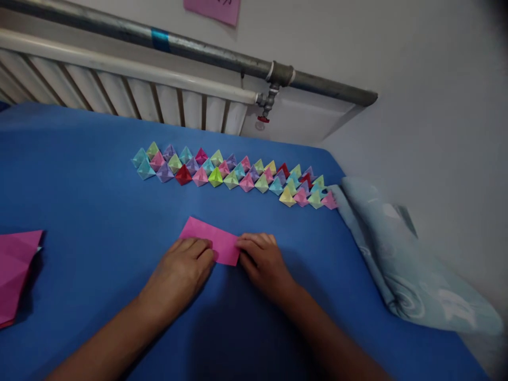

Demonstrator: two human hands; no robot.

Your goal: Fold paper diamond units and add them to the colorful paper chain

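Observation:
A folded pink sheet of paper [222, 244] lies on the blue tabletop in front of me, wider than it is deep. My left hand [180, 267] rests over its left part, the fingers curled and pressed together on it. At the sheet's right edge, my right hand [264, 264] has bent fingers closed on the paper. Part of the lower left edge is hidden under the left hand. Beyond both hands stand rows of small folded paper boats [231, 180] in pink, red, yellow, green, blue and purple.
More pink paper [16, 270] sits at the table's left edge. A folded light blue cloth [397, 264] lies along the right side by the wall. Behind the blue table [99, 211] are a white radiator [135, 95], a metal pipe [218, 53] and a red-handled valve [263, 119].

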